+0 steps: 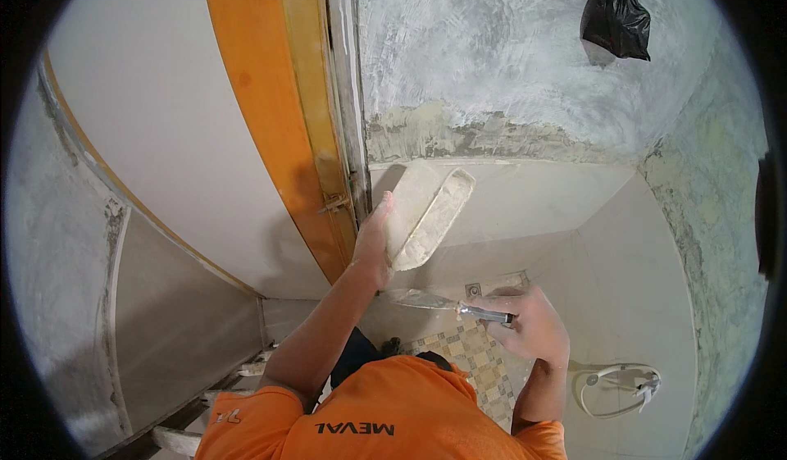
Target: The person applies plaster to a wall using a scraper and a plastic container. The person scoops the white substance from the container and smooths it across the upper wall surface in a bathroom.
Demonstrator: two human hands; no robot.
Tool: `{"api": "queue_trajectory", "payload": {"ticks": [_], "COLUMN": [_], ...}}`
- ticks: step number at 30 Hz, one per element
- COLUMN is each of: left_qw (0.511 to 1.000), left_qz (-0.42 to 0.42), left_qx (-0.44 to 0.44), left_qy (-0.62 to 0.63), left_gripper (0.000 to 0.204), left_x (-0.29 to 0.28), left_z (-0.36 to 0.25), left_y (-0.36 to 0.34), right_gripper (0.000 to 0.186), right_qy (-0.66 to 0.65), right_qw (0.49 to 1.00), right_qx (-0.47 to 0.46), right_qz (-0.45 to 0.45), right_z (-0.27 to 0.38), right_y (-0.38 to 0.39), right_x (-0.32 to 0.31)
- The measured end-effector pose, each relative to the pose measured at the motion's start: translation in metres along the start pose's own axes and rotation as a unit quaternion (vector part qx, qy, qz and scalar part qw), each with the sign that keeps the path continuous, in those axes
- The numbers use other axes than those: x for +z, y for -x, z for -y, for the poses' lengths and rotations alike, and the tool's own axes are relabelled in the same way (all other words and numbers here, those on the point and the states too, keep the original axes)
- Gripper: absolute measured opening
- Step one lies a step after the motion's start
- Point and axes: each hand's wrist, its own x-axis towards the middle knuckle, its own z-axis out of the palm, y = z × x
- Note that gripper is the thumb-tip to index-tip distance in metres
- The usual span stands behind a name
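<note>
My left hand point(375, 234) is closed round the side of a long, whitish mud pan point(402, 214), crusted with pale compound. The pan is held tilted in front of the wall, right of the door frame. Below it and to the right, my right hand point(534, 329) grips a putty knife point(489, 314) by its dark and metallic handle. The knife's blade point(422, 298) points left, smeared with compound, below the pan and apart from it. Pale dust coats both hands. What lies inside the pan is hard to make out.
An orange door frame point(254, 75) borders a white panel on the left. A black plastic bag point(616, 19) hangs on the grey plastered wall point(467, 42). Lower right, a coiled white hose point(590, 394) sits by the tiled wall. Ladder rungs point(176, 441) show lower left, above mosaic flooring point(463, 353).
</note>
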Motion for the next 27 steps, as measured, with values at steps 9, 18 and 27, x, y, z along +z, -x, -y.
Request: {"api": "queue_trajectory", "payload": {"ticks": [9, 18, 27], "left_qw": [0.998, 0.999, 0.999], "left_qz": [0.053, 0.026, 0.013], "left_qx": [0.039, 0.039, 0.049], "left_qy": [0.022, 0.014, -0.008], "left_gripper": [0.064, 0.060, 0.061], "left_x": [-0.013, -0.031, -0.045], "left_z": [-0.019, -0.038, -0.039], "left_y": [0.026, 0.036, 0.030], "right_gripper": [0.036, 0.032, 0.032], "right_qy": [-0.555, -0.777, -0.532], "right_qw": [0.822, 0.585, 0.774], "right_qx": [0.095, 0.128, 0.119], "right_qz": [-0.082, -0.193, -0.322], "right_z": [-0.103, -0.107, -0.136], "right_y": [0.030, -0.012, -0.106], "right_x": [0.046, 0.089, 0.091]}}
